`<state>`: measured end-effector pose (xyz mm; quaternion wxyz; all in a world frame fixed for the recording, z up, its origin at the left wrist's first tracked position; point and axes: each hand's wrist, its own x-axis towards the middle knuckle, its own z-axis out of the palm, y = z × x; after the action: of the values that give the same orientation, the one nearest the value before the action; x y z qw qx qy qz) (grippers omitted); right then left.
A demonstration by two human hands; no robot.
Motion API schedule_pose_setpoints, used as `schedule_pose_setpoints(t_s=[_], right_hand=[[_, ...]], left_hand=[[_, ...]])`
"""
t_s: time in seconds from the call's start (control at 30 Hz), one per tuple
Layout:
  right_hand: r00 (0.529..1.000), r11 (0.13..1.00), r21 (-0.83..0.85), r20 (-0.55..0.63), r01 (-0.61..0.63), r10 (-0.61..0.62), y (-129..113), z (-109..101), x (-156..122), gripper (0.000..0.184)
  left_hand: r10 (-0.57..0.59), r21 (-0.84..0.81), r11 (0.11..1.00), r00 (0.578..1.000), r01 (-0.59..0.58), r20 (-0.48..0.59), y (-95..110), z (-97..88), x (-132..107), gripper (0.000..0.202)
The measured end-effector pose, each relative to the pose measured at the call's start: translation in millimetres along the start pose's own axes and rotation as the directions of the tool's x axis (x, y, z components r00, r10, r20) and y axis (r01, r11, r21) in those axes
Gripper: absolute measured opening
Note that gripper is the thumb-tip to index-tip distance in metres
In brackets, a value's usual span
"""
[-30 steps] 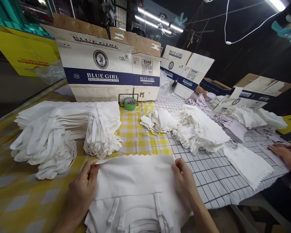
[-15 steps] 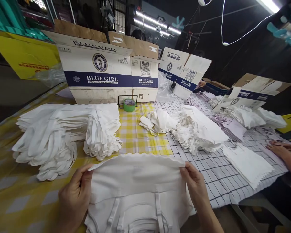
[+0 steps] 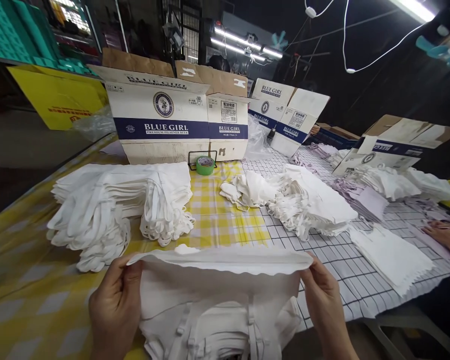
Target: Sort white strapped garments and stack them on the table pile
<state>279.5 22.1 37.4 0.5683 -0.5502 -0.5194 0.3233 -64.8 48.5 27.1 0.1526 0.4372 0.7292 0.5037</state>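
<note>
A white camisole (image 3: 217, 285) with a wavy hem and thin straps is stretched sideways in front of me. My left hand (image 3: 116, 295) pinches one corner of the hem, and my right hand (image 3: 322, 292) pinches the opposite corner. The straps hang toward me, over more white garments that are partly hidden beneath. Beyond my left hand sits a neat stack of white camisoles (image 3: 123, 185), its straps draped forward. A looser pile of white garments (image 3: 311, 195) lies beyond my right hand.
Printed cartons (image 3: 157, 107) stand along the back, with a green tape roll (image 3: 205, 165) before them. At right lie a flat white garment (image 3: 392, 255) and lilac garments (image 3: 367, 200). Another person's hand (image 3: 444, 232) rests at the right edge. A checked cloth (image 3: 228, 225) covers the table.
My hands have moved further apart, the right one outward. The held hem is pulled wider and has folded over toward me. The view has turned slightly left.
</note>
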Motion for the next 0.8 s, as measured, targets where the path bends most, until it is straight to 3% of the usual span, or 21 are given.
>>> schedule_pose_setpoints(t_s=[0.3,0.53,0.6,0.67,0.8], right_hand=[[1.000,0.997,0.075,0.008,-0.004,0.003,-1,-5,-4,0.018],[0.983,0.957,0.250,-0.068,-0.150,0.171,-8,-11,-13,0.017],[0.969,0.929,0.311,-0.075,-0.201,0.235,-13,-12,-13,0.017],[0.957,0.918,0.305,-0.059,-0.253,0.284,-14,-12,-8,0.019],[0.951,0.951,0.021,0.015,-0.310,0.310,0,-5,10,0.023]], left_hand=[[-0.008,-0.075,0.997,1.000,0.006,-0.030,-5,-5.2,-2,0.033],[-0.028,-0.151,0.988,0.999,0.034,0.046,10,-17.5,-10,0.027],[-0.046,-0.183,0.981,0.994,0.064,0.104,13,-18.0,-8,0.026],[-0.067,-0.218,0.969,0.972,0.117,0.227,9,-13.0,-2,0.028],[-0.098,-0.240,0.935,0.841,0.261,0.533,-12,11.6,15,0.039]])
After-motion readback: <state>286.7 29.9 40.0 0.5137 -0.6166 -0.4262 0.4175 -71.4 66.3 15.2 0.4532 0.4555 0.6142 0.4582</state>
